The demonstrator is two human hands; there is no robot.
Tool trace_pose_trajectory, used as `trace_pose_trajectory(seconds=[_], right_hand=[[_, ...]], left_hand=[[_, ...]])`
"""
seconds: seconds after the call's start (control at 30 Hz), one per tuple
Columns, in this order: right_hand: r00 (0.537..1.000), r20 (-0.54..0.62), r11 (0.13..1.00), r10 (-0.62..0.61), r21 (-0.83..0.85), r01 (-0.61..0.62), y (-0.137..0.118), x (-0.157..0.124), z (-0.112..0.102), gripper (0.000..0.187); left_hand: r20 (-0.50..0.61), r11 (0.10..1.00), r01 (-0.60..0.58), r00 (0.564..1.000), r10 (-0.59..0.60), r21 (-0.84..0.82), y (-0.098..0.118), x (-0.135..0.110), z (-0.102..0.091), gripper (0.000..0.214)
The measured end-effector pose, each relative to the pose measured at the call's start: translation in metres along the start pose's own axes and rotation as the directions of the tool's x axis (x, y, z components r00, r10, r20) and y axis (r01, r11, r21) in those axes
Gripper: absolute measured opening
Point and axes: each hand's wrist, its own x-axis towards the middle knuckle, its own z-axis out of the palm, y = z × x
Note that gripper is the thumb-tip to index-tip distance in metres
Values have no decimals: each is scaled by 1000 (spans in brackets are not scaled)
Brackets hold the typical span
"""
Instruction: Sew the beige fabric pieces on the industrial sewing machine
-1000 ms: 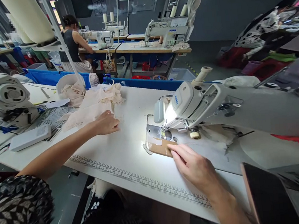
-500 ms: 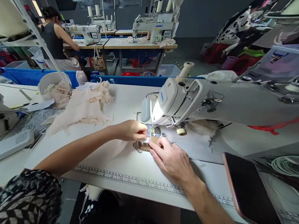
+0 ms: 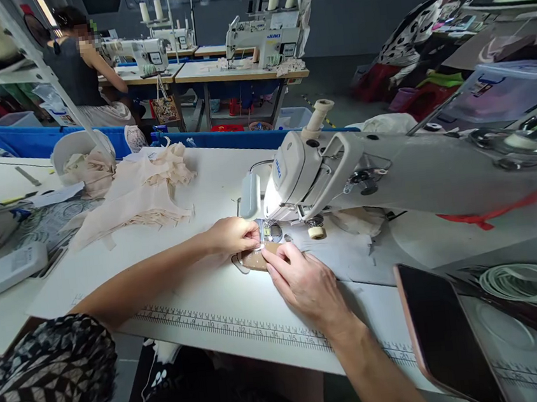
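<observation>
My left hand [image 3: 234,235] is closed in a pinch just left of the needle area, at the edge of a small white piece [image 3: 260,247] that looks like fabric or thread. My right hand [image 3: 306,281] has its fingers bent together, the tips meeting the white piece and a brown, light-speckled patch [image 3: 254,261] beneath. Whether that patch is loose or part of the bed, I cannot tell. Both hands are at the front of the lit head of a white sewing machine [image 3: 288,167]. What lies between the right fingertips is hidden.
Beige cut fabric pieces [image 3: 139,205] lie on the left of the table. A ruler strip [image 3: 243,327] runs along the front edge. At right are a phone [image 3: 448,329], a coil of pale cord [image 3: 527,286] and a red ribbon [image 3: 472,221]. A co-worker [image 3: 75,68] sits behind.
The view has shifted slightly, so the scene sits a little further left and up. Both hands stay by the needle; more of the brown speckled patch shows between them.
</observation>
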Motion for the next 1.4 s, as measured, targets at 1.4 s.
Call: trace_pose_trajectory(seconds=[1.4], right_hand=[[999, 22, 997, 29, -69, -28, -6, 4, 0, 36]], left_hand=[[-202, 660, -411, 733, 649, 629, -18, -36, 59, 27]])
